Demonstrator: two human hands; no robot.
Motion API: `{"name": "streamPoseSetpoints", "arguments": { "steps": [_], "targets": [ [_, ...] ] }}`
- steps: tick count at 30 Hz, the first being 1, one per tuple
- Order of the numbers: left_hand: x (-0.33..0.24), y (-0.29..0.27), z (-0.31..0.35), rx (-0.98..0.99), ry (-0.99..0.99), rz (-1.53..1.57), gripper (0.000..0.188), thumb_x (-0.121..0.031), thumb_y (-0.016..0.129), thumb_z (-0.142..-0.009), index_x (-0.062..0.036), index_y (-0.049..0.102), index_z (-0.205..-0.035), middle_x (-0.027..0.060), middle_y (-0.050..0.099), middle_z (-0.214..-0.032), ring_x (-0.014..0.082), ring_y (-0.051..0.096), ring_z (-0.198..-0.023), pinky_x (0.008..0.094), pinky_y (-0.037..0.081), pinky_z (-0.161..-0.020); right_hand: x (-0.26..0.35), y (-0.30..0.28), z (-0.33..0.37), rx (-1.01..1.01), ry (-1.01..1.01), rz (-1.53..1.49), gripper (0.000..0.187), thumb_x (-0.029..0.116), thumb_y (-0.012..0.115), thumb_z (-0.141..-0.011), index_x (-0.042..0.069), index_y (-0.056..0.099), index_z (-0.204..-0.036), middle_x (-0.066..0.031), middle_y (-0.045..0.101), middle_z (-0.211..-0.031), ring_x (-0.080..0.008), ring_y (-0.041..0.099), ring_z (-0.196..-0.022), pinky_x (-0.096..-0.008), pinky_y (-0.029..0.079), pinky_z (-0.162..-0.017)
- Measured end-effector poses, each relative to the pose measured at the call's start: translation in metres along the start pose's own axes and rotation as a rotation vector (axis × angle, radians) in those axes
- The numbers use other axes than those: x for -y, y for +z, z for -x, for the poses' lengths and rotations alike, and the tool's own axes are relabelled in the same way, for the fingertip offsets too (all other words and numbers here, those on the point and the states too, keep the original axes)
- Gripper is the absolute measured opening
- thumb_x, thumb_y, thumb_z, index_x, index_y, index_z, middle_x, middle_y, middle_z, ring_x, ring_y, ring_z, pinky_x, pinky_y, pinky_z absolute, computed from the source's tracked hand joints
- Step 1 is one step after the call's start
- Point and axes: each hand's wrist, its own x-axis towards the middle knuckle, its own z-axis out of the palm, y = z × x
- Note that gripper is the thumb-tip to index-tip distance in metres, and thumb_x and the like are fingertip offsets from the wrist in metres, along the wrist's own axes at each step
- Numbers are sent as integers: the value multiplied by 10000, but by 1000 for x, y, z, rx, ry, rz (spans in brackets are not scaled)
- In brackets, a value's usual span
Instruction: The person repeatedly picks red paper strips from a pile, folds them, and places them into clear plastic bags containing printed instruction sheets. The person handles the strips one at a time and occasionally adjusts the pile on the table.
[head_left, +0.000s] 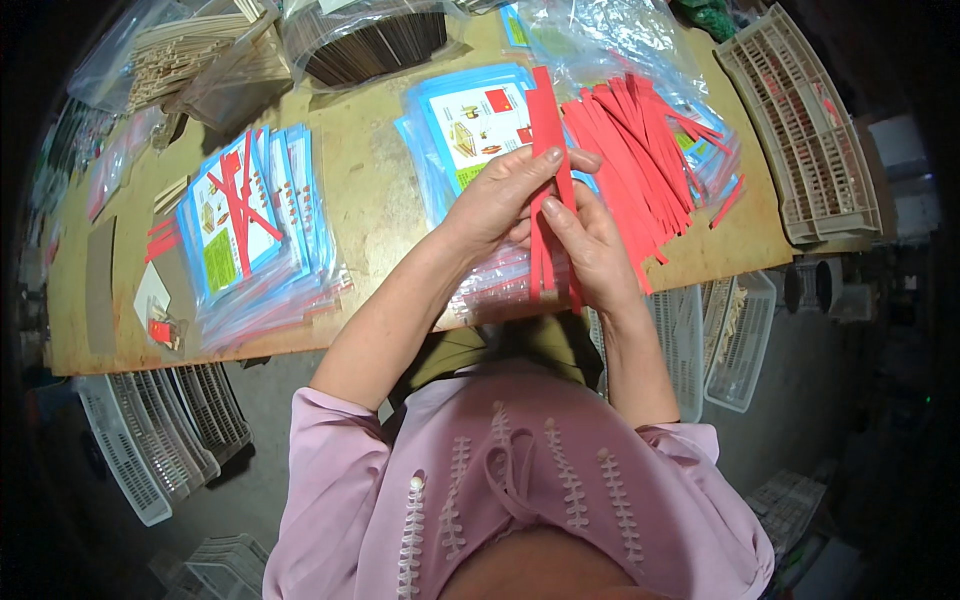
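A broad, worn, yellow-tan table (pixel 370 185) spreads beneath and beyond the fingers (pixel 588 161) of both hands. Far to their right, by the table's edge, stands a long, cream-coloured, slatted plastic crate (pixel 775 90). Well to the left of the fingers lies a fanned stack of blue-bordered, printed packets in clear plastic (pixel 290 210). A second stack of blue-and-white printed packets (pixel 465 110) lies partly under the hands and just beyond them. Just right of the fingers, a loose heap of long, narrow, bright red strips (pixel 635 170) spreads out, partly over more blue packets. Beyond the fingers, to the left, a clear bag wraps a thick row of dark brown sheets (pixel 375 45); farther left is a bagged bundle of thin, pale wooden sticks (pixel 190 50).

The left hand (pixel 490 195) and the right hand (pixel 595 245) meet over the near part of the second stack. Their fingers are closed on a few flat, upright red strips (pixel 542 110), both thumbs pressing the near face, with ends jutting above and below the grip. Far left of the fingers, several crossed red strips (pixel 240 210) rest on the fanned stack.
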Motion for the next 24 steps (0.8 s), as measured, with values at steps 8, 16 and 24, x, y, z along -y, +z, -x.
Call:
{"name": "streamPoseSetpoints", "arguments": {
  "steps": [8, 16, 24],
  "targets": [
    [-14, 0, 4, -99, 247, -379, 266, -256, 570, -996, -65, 654, -1161, 3, 654, -905, 75, 614, -776, 212, 477, -681, 2, -46, 6, 217, 151, -397, 156, 185, 460, -1035, 38, 511, -1031, 1, 503, -714, -93, 506, -598, -232, 434, -523],
    [7, -11, 48, -201, 369, -1556, 224, -206, 736, -779, -50, 653, -918, 133, 636, -911, 324, 593, -930, 415, 479, -800, -5, -86, 31, -53, 83, -78, 272, 187, 424, -1046, -21, 532, -1184, -5, 472, -633, -76, 423, -486, -234, 353, -431],
    [17, -19, 42, -368, 258, -1212, 105, -139, 706, -817, -35, 686, -824, 93, 660, -800, 244, 623, -728, 350, 500, -687, -11, -84, 33, -242, -73, 85, 460, 152, 414, -1046, 75, 251, -1469, -29, 531, -692, -48, 362, -403, -190, 276, -358]
  ]
}}
